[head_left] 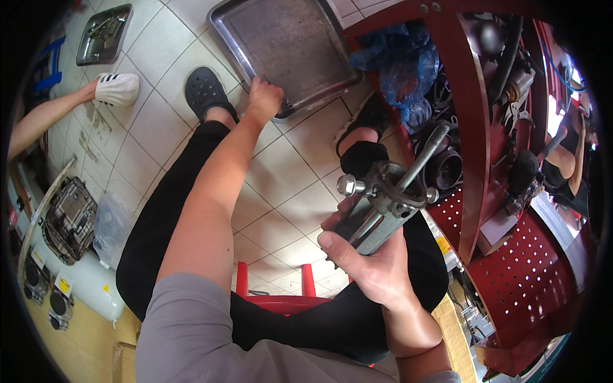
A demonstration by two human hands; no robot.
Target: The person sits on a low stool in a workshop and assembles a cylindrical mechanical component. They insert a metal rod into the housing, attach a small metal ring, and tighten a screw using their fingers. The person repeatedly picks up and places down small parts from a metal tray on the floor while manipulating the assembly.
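Observation:
Low in front of me, my left hand [265,99] is closed at the near left rim of a large shallow metal tray [294,51] on the tiled floor. Its fingertips are partly hidden against the rim. At my right knee, my right hand [373,265] wraps around a metal puller [383,214] with long flat jaws, side bolts and a threaded rod [424,156] sticking up and to the right. The puller is tilted. My right fingers are mostly hidden behind it, with the thumb along its lower end.
A red metal rack [469,191] with parts and a blue plastic bag [408,70] stands close on my right. Far left are a small metal tray of parts [105,32] and another person's foot in a white shoe [118,88]. A dirty metal casting [71,220] lies left.

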